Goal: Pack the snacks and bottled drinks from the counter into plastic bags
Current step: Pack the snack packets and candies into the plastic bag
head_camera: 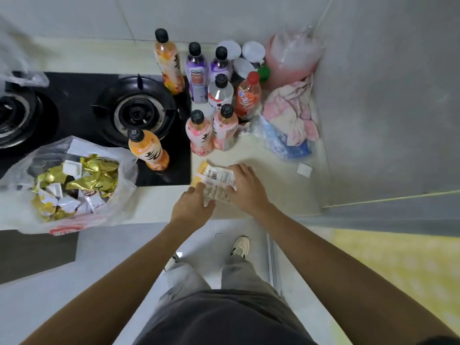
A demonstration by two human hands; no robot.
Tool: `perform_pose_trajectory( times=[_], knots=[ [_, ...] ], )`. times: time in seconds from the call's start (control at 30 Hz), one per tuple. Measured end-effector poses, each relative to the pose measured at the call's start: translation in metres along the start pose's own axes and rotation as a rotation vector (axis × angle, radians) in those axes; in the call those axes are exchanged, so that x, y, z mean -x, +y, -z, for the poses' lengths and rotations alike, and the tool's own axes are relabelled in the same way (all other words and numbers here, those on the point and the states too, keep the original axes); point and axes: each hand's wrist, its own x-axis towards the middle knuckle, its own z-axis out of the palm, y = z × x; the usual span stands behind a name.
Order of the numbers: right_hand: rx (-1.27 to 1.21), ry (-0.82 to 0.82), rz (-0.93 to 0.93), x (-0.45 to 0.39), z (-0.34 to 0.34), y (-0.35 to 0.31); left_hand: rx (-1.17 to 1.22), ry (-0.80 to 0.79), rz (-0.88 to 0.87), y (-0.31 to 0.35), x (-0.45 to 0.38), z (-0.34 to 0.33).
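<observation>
A small stack of yellow and white snack packets [217, 179] lies on the cream counter [268, 190] near its front edge. My left hand [194, 205] pinches the stack's near left corner, thumb at the edge. From the right, my right hand [246, 186] curls its fingers over the stack. An open clear plastic bag [128, 175] sits to the left, holding several gold and white snack packets [74, 185]. Behind the hands stand several bottled drinks: an orange one [149, 151] on the stove, two pink ones [199, 134], two purple ones [196, 73], a clear one [220, 92], a red one [247, 95].
A black gas stove [139, 110] fills the left of the counter. A pink cloth [291, 110], a blue crumpled bag [281, 141], a pink plastic bag [291, 58] and white lids [252, 51] crowd the back right corner. A small white sachet [304, 169] lies by the right wall.
</observation>
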Motion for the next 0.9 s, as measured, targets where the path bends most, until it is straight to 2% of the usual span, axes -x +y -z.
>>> perform_pose_trajectory(
  times=[0.2, 0.4, 0.5, 0.6, 0.8, 0.9],
  knots=[
    [-0.053, -0.151, 0.068, -0.031, 0.003, 0.024, 0.179, 0.091, 0.232, 0.032, -0.022, -0.024],
    [-0.077, -0.2, 0.119, -0.042, 0.005, 0.041, 0.546, 0.269, 0.425, 0.05, -0.033, -0.03],
    [-0.047, -0.241, 0.14, -0.045, 0.01, 0.049, 0.653, 0.314, 0.481, 0.048, -0.041, -0.034],
    [-0.002, -0.185, 0.152, -0.055, 0.021, 0.06, 0.712, 0.337, 0.552, 0.047, -0.051, -0.037],
    [0.132, 0.069, 0.157, -0.095, 0.051, 0.076, 0.768, 0.395, 0.612, 0.048, -0.067, -0.039],
    [0.167, 0.116, 0.19, -0.115, 0.061, 0.076, 0.772, 0.429, 0.617, 0.047, -0.071, -0.038]
  ],
)
